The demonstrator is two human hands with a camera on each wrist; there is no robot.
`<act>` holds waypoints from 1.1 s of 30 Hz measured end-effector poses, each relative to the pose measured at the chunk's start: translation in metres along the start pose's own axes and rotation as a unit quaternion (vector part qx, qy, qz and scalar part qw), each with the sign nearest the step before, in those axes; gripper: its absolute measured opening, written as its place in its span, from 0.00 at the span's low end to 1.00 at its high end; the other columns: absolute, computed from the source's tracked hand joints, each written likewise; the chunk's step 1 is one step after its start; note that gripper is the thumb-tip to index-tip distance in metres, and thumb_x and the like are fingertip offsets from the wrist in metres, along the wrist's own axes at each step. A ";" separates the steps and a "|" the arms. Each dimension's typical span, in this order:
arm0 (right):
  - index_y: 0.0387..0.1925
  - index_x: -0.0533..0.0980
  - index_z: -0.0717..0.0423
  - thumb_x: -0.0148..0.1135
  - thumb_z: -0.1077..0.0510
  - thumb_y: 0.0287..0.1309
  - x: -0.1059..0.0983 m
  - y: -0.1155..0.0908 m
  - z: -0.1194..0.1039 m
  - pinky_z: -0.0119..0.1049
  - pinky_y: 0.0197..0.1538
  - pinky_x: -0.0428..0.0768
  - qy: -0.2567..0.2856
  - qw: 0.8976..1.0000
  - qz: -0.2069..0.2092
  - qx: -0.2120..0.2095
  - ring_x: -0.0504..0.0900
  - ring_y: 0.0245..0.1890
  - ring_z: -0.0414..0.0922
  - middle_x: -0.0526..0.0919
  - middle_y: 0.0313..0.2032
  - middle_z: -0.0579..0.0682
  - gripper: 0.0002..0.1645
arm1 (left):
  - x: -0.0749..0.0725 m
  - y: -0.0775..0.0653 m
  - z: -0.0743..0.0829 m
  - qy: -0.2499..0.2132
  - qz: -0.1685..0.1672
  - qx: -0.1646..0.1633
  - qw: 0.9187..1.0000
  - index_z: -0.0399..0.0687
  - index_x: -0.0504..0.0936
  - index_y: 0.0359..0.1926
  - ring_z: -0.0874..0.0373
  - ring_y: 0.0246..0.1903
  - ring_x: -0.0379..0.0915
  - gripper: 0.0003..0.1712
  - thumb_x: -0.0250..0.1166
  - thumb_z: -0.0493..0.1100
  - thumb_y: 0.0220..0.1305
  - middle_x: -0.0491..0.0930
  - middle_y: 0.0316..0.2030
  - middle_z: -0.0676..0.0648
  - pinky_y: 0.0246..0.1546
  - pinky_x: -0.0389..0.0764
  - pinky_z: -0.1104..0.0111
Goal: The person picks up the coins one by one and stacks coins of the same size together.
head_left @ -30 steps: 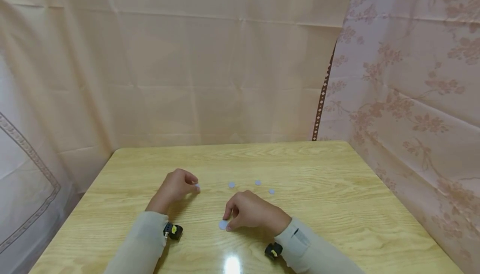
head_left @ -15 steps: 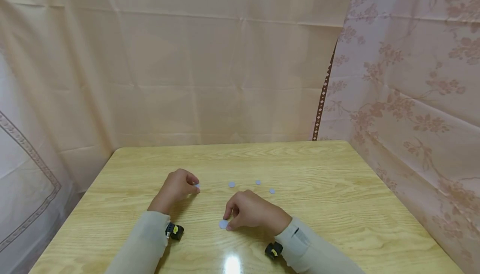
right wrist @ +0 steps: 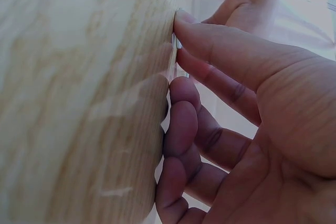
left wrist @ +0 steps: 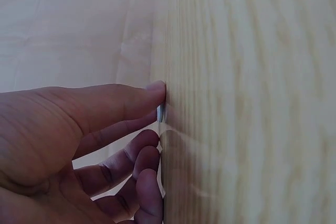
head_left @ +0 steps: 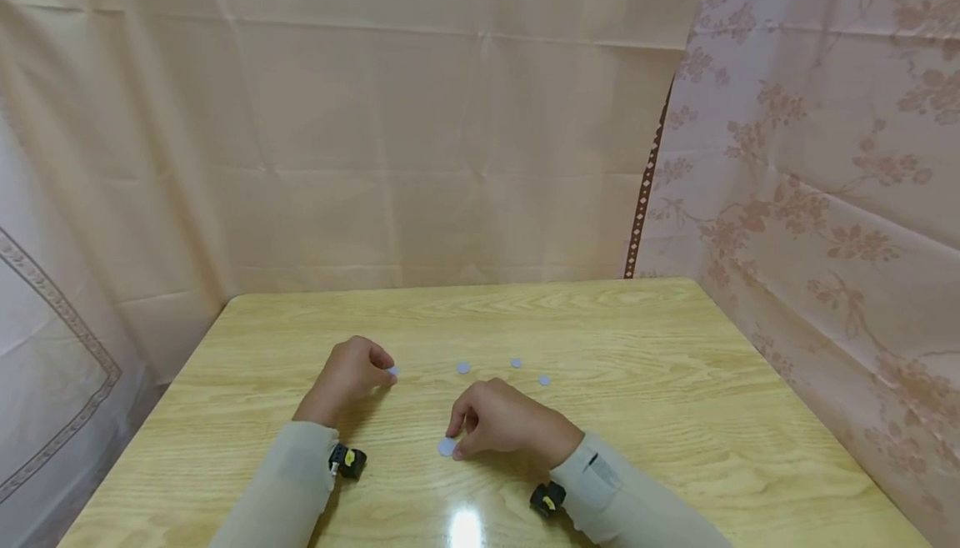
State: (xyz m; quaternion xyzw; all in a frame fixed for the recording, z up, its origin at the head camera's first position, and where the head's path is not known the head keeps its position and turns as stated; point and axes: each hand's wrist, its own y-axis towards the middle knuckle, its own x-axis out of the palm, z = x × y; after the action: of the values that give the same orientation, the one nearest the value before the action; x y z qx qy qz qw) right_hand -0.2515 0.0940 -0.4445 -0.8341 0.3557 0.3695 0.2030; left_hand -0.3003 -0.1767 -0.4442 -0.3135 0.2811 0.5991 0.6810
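Note:
Thumb and index finger of my left hand (head_left: pixel 352 374) pinch a small pale round disc (head_left: pixel 393 371) at the tabletop, left of centre. Seen edge-on in the left wrist view, that disc (left wrist: pixel 160 113) is a thin sliver between the fingertips, and the hand covers part of it. Closer to me, my right hand (head_left: pixel 502 421) holds a larger-looking pale disc (head_left: pixel 446 447) by its edges between thumb and index finger, flat at the table surface. Its other fingers are curled beside the tabletop in the right wrist view, where the disc (right wrist: pixel 178 42) shows only its thin edge.
Three more pale discs lie beyond the right hand: one in the middle (head_left: pixel 463 368), one farther back (head_left: pixel 516 363) and one to the right (head_left: pixel 544 380). The wood-grain table (head_left: pixel 675 448) backs onto a beige curtain (head_left: pixel 420 156), with a floral curtain (head_left: pixel 840 198) at right.

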 end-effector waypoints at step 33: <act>0.31 0.87 0.43 0.82 0.55 0.51 -0.001 -0.001 -0.002 0.27 0.24 0.73 0.006 1.000 -0.006 0.001 0.73 0.20 0.33 0.81 0.21 0.38 0.08 | 0.000 0.002 0.006 0.049 0.006 0.016 0.999 0.45 0.89 0.32 0.54 0.36 0.79 0.07 0.79 0.40 0.55 0.86 0.34 0.49 0.41 0.83 0.58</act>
State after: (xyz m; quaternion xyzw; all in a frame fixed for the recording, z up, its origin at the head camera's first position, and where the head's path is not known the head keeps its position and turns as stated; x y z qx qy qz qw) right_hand -0.2504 0.0942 -0.4421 -0.8380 0.3527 0.3630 0.2041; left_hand -0.3018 -0.1720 -0.4405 -0.3299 0.3256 0.5823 0.6679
